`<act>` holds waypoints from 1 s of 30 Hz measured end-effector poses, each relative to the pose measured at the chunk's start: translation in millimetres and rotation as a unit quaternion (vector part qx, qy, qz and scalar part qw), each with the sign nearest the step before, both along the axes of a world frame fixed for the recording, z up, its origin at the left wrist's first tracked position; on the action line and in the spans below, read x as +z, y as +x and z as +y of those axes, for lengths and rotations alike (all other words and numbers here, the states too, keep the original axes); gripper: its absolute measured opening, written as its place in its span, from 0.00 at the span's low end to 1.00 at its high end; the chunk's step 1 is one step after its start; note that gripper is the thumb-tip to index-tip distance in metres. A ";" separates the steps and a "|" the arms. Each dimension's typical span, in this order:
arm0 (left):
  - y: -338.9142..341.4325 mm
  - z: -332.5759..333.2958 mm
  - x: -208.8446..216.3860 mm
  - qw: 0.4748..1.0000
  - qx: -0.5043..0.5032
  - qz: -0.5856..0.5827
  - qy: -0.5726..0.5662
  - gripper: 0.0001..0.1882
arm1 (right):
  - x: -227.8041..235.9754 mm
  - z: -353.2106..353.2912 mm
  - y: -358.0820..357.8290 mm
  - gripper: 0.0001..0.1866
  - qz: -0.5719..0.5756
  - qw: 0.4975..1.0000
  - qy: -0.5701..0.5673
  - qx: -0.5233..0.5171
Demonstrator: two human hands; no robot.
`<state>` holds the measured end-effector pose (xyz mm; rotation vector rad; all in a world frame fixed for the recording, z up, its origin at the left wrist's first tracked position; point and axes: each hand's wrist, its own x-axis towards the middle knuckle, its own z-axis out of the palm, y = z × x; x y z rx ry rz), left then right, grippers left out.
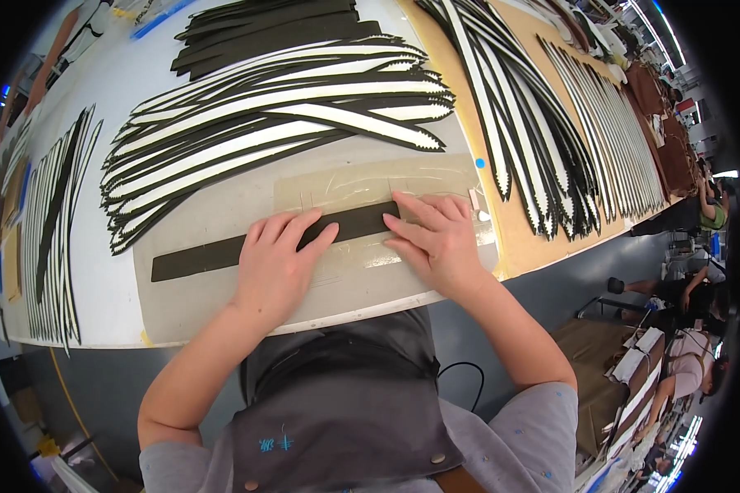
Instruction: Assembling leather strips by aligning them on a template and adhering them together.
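Observation:
A plain black strip lies flat across a grey board in front of me, its right end a little farther away than its left. My left hand rests across the strip's middle, fingers over the far edge and thumb on it, gripping it against the board. At the strip's right end is my right hand, its fingers spread. One fingertip touches the end, the index finger reaches past the far edge and the thumb is near the close edge. The strip's part under my left hand is hidden.
Beyond the grey board lies a pile of black-and-white strips with jagged ends. Plain black strips are stacked behind. More strips lie on brown board at right, and thin ones at left. Several people work at right.

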<state>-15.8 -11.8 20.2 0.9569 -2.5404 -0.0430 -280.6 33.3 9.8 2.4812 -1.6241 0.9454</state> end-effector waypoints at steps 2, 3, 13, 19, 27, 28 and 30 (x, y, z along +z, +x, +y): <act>3.7 2.7 -1.6 1.000 0.014 -0.005 0.010 0.21 | 1.5 2.4 0.0 0.17 0.000 1.000 0.016 -0.002; 3.0 2.6 -1.6 1.000 0.013 -0.005 0.011 0.21 | 1.9 4.0 -0.4 0.18 -0.009 1.000 0.026 -0.006; 2.1 -0.1 -2.1 0.996 0.032 0.046 0.076 0.19 | 3.9 2.8 -2.4 0.23 -0.028 0.998 0.064 0.001; 3.3 -0.6 -2.9 0.994 0.039 0.052 0.086 0.19 | 6.7 1.6 -3.0 0.23 -0.023 0.996 0.076 0.026; 5.3 -3.4 -4.6 0.991 0.027 0.075 0.103 0.20 | 4.0 2.0 -3.2 0.23 -0.035 0.997 0.071 0.024; 5.0 -3.5 -4.3 0.991 0.025 0.076 0.107 0.20 | 3.8 2.0 -3.4 0.23 -0.040 0.996 0.070 0.023; 4.9 -3.6 -4.2 0.991 0.023 0.077 0.110 0.20 | 3.5 1.7 -3.8 0.23 -0.040 0.996 0.072 0.024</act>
